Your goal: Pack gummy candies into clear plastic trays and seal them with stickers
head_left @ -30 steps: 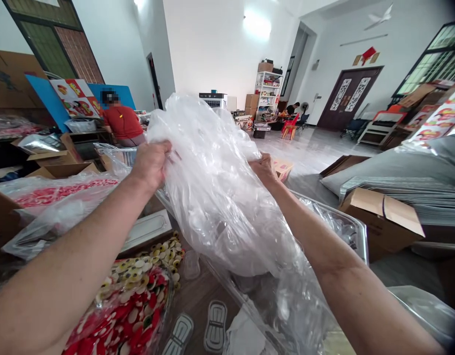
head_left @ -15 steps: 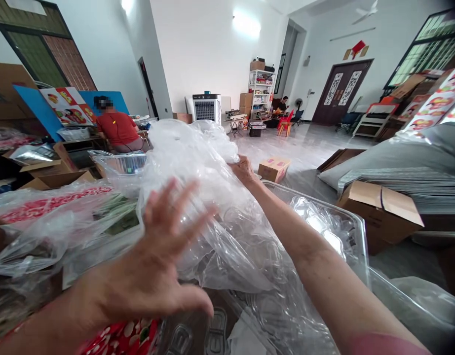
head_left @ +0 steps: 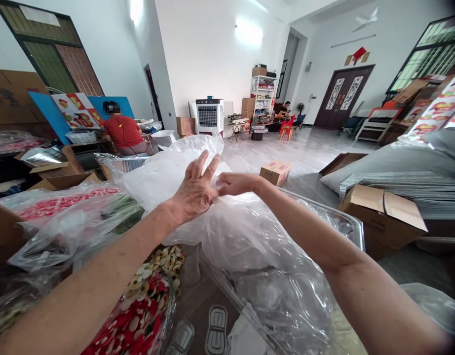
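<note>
A large, cloudy clear plastic bag [head_left: 231, 236] spreads before me, with see-through plastic pieces showing under its lower part. Both hands meet at its gathered upper part. My left hand [head_left: 196, 192] has some fingers raised, while its thumb side closes on the film; the fingertips there are partly hidden. Against it, my right hand [head_left: 237, 184] pinches the same plastic, its fingers bent together. The bag lies over a big clear tub [head_left: 360, 231] whose rim shows beyond my right forearm. Below my left forearm are red and pale flat pieces [head_left: 136, 315] in a clear container.
Clear moulded plastic pieces [head_left: 216, 323] lie on the floor below. To the left are bagged red goods [head_left: 68, 202] and open cartons [head_left: 60, 167]. Cardboard boxes [head_left: 383, 212] stand at right, a small carton [head_left: 275, 171] ahead. A person in red [head_left: 121, 130] sits at back left.
My left hand has gone from spread and apart to meeting the right at the bag. The right hand has come lower and slightly left, and the bag's raised upper part has sunk.
</note>
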The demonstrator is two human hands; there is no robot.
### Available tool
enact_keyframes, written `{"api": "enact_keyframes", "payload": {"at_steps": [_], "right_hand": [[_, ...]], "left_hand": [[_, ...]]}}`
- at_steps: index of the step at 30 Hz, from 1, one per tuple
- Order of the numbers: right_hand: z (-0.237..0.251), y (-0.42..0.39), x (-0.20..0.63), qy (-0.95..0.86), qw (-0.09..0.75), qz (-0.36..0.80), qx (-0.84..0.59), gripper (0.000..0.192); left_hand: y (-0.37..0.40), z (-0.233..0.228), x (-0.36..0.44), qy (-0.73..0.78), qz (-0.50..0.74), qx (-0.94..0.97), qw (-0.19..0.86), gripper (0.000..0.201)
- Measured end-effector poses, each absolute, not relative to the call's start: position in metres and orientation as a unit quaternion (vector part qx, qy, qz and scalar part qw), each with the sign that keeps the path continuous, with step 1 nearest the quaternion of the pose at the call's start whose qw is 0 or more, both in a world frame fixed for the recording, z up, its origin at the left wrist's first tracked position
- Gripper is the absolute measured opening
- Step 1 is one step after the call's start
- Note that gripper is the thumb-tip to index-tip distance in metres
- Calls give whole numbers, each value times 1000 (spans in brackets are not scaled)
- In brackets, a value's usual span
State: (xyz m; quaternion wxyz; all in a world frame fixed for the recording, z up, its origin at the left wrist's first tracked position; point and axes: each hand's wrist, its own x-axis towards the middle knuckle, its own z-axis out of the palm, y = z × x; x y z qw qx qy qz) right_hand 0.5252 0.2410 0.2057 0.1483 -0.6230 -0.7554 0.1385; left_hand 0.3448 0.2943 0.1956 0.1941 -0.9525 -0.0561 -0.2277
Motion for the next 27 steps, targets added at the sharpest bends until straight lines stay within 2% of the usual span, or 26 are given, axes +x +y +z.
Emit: {"api": "enact_keyframes", "payload": {"at_steps": [2, 3, 5, 8, 10, 14, 18, 24, 27], "right_hand": [[209, 224, 514, -771, 37, 76, -631, 4], [210, 213, 509, -768, 12, 42, -638, 8], [213, 189, 503, -743, 29, -39, -668, 11], [209, 153, 505, -710, 123, -99, -687, 13], [197, 141, 512, -732, 142, -48, -665, 21], [159, 148, 527, -794, 124, 82, -589, 25], [138, 153, 541, -801, 108, 100, -580, 31], [134, 133, 562, -749, 26, 126, -650, 19], [127, 131, 572, -713, 11, 134, -689, 23]], "left_hand": [[299, 199, 354, -22, -136, -973, 183, 12], [301, 201, 357, -14, -98, -979, 180, 15], [305, 203, 362, -25, -54, -981, 184, 21], [307, 208, 362, -59, -46, -975, 208, 19], [306, 213, 359, -51, -55, -971, 225, 19], [307, 225, 354, -38, -86, -962, 257, 20], [318, 239, 346, -60, -106, -956, 268, 22], [346, 258, 322, -148, -121, -946, 262, 25], [357, 266, 311, -182, -166, -938, 243, 25]]}}
